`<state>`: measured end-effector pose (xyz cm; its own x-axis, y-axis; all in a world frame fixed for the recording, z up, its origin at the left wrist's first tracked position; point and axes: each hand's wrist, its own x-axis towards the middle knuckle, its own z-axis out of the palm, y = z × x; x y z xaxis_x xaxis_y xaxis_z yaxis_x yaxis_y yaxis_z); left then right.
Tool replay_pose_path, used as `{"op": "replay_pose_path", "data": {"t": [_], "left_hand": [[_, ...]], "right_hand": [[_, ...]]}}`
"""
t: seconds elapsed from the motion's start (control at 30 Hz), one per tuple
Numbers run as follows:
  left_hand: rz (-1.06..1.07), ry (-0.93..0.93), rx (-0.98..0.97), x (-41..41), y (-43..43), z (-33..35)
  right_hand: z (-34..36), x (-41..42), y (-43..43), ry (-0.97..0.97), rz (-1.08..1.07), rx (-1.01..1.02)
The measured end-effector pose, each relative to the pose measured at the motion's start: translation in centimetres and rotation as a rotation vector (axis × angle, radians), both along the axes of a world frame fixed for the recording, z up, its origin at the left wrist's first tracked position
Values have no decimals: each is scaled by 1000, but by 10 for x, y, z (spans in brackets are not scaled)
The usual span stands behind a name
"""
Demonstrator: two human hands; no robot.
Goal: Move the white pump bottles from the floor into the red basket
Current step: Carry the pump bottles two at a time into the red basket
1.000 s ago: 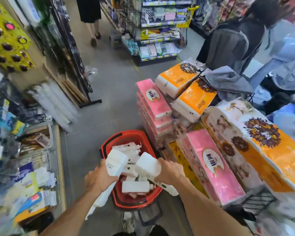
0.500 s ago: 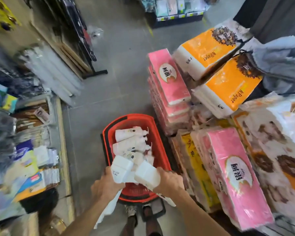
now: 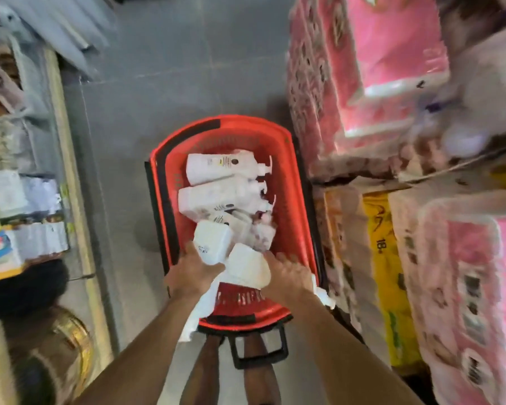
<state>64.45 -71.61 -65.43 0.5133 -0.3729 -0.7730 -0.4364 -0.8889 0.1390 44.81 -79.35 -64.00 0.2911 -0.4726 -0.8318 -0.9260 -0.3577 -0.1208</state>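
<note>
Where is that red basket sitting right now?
The red basket sits on the grey floor, centre of the head view, just left of the stacked pink packs.

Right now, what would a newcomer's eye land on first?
A red plastic shopping basket sits on the grey floor at centre, white pump bottles lying inside. Over its near end, the left hand and right hand each grip another white bottle. Pink tissue packs tower at right.
</note>
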Motion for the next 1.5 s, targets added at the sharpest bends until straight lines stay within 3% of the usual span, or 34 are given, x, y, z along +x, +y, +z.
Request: {"op": "replay_pose_path", "data": {"t": [0.13,0.3,0.57,0.9,1.07,1.5], "left_hand": [[85,-22,8,-1,2,-38],[37,-35,-27,0,21,-65],[-327,-66,-94,-2,19,-37],[-667,-157,-189,3,-20,104],[-679,-43,-284,4,-44,189],[-1332,11,-586,-50,-99,381]], "right_hand": [[-52,5,15,-29,0,-51],[-82,-2,48,-74,-10,-151],[-66,14,34,-44,-15,-84],[83,32,20,-202,-68,-197],[175,21,9,-239,-182,-320],[387,-63,39,-103,-537,-701]]}}
